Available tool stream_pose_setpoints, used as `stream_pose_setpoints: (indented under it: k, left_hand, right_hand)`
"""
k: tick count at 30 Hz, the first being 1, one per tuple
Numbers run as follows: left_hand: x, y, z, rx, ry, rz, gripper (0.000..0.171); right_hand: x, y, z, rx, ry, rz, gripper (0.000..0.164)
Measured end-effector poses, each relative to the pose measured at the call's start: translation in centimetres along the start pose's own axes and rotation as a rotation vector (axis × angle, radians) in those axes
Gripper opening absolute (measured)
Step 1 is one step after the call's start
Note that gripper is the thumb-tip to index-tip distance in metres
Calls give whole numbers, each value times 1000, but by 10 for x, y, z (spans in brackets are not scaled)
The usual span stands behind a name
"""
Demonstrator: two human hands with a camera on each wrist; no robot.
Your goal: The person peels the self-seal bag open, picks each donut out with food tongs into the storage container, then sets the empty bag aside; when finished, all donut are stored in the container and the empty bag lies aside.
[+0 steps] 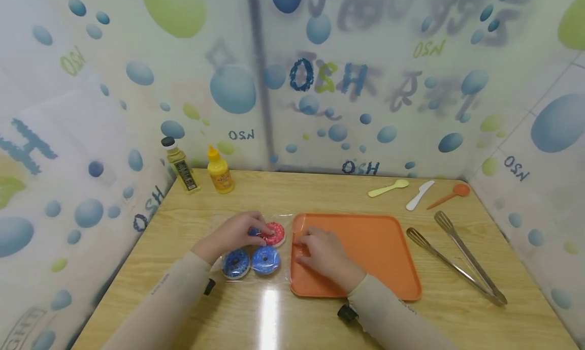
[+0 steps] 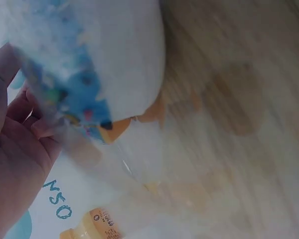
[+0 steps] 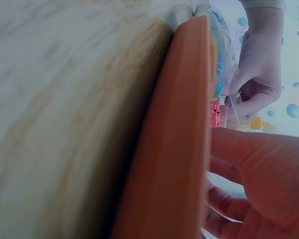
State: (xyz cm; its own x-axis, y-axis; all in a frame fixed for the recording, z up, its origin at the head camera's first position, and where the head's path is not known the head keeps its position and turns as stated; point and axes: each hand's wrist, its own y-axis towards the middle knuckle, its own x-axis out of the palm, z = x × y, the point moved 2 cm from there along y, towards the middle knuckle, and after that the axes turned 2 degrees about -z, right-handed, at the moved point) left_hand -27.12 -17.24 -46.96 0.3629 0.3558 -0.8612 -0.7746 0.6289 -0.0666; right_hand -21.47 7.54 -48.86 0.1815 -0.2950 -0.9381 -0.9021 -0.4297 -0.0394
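A clear plastic bag point(image 1: 284, 275) lies left of centre with toy donuts in it: a red one point(image 1: 275, 233), a dark blue one point(image 1: 235, 264) and a lighter blue one point(image 1: 270, 262). Another blue donut is mostly hidden under my left hand point(image 1: 234, 233). That hand pinches the plastic by the red donut, its thumb and fingertips bent together in the right wrist view. My right hand point(image 1: 328, 254) is over the left side of the orange tray point(image 1: 370, 243), fingers loosely bent, thumb apart from the forefinger. Its fingertips are near the bag's right edge; the tray rim hides them in the right wrist view.
At the back left stand an oil bottle point(image 1: 184, 169) and a yellow squeeze bottle point(image 1: 220, 172). A yellow spoon point(image 1: 388, 188), white knife point(image 1: 419, 195) and orange spoon point(image 1: 460, 189) lie at the back right. Metal tongs point(image 1: 470, 256) lie right of the tray.
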Motion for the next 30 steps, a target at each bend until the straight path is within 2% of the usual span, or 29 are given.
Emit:
stream_pose_setpoints:
  k: [6,12,21,26,30]
  left_hand:
    - [0,4,3,55,61,22,20]
    - [0,5,3,106,84,59,11]
    - [0,0,0,115,30,113,5]
    - [-3,-7,-2,90,-46,139,3]
    - [-5,-12,1,97,-88,165,5]
  right_hand:
    - [0,-1,1,17,24,-9,41]
    - [2,0,2,11,15,0,40]
    - [3,0,1,4,2,15,39]
    - [3,-1,1,-1,9,22,38]
    - [3,-2,1,1,26,35,37]
